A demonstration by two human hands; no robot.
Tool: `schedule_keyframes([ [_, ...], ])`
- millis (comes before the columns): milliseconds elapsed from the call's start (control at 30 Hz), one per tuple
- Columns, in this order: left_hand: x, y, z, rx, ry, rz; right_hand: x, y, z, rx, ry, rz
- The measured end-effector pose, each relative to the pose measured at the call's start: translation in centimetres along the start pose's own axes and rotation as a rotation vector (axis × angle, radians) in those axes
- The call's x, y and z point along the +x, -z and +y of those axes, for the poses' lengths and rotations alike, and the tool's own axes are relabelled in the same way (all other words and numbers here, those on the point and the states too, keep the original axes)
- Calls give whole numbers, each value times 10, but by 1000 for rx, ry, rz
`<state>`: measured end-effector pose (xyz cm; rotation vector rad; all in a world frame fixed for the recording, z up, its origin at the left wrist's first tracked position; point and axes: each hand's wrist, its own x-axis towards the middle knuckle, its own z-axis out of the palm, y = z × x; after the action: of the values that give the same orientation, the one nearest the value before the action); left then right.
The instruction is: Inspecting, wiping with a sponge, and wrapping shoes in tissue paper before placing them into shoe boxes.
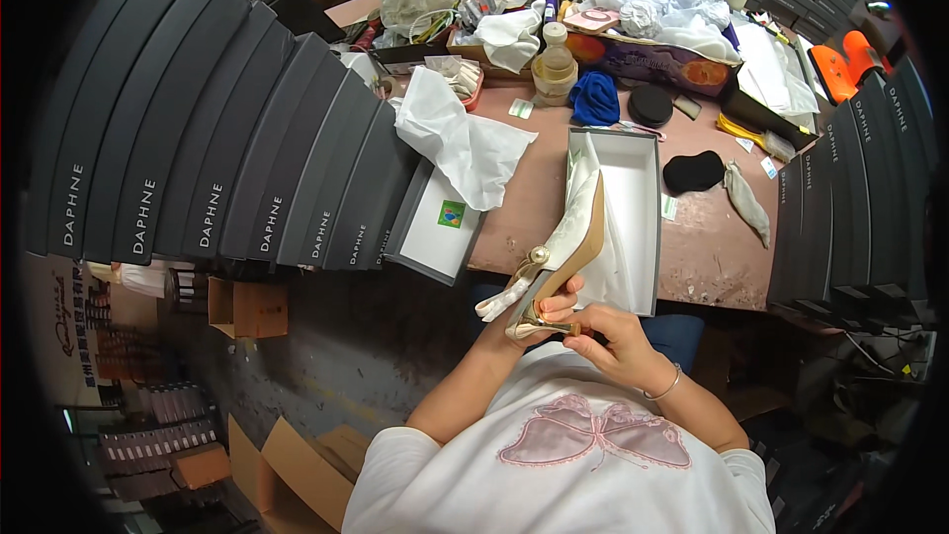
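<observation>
A cream high-heeled slingback shoe (pixel 585 246) with a tan sole and a round pearl-like ornament is held up in front of my body, toe pointing away. My left hand (pixel 547 314) is wrapped round it near the heel end, with part of the palm hidden behind the shoe. At the tip of the thin gold-toned heel, the fingers of my right hand (pixel 617 344) pinch closed. Just beyond both hands lies an open grey shoebox (pixel 644 227) with a white inside and white tissue in it. The shoe's toe overlaps the box from this view.
Tall stacks of dark shoeboxes (pixel 213 129) rise at left, with more boxes (pixel 840 188) at right. White paper (pixel 465 143) drapes over a box lid (pixel 435 237). On the table (pixel 712 272) are a black pad (pixel 694 172), a yellow-handled brush (pixel 756 135), a bottle (pixel 555 74) and a blue cloth (pixel 594 99).
</observation>
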<state>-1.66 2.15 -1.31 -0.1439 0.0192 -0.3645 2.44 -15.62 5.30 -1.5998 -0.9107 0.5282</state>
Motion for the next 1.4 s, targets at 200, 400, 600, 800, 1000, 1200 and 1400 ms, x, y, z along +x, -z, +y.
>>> schedule_keyframes([
  [200, -2, 9, -1, -139, 85, -83, 0, -3, -3, -35, 0, 29],
  [400, -1, 9, 0, -94, 92, -43, 10, -2, -24, -1, -8, 154],
  [600, -2, 6, -18, 157, -304, 92, 24, -12, -11, -10, -3, 282],
  [800, 2, -1, -27, 532, -593, 269, 28, -31, -8, 319, -72, 352],
  [1000, 7, -9, -25, 558, -641, 340, 33, -26, 8, 396, -111, 341],
  [1200, 1, 23, 2, 303, -413, -7, 31, 17, -32, -509, 287, 94],
  [1400, 19, -43, -19, 329, -495, 332, 23, 19, -2, 292, 153, 136],
])
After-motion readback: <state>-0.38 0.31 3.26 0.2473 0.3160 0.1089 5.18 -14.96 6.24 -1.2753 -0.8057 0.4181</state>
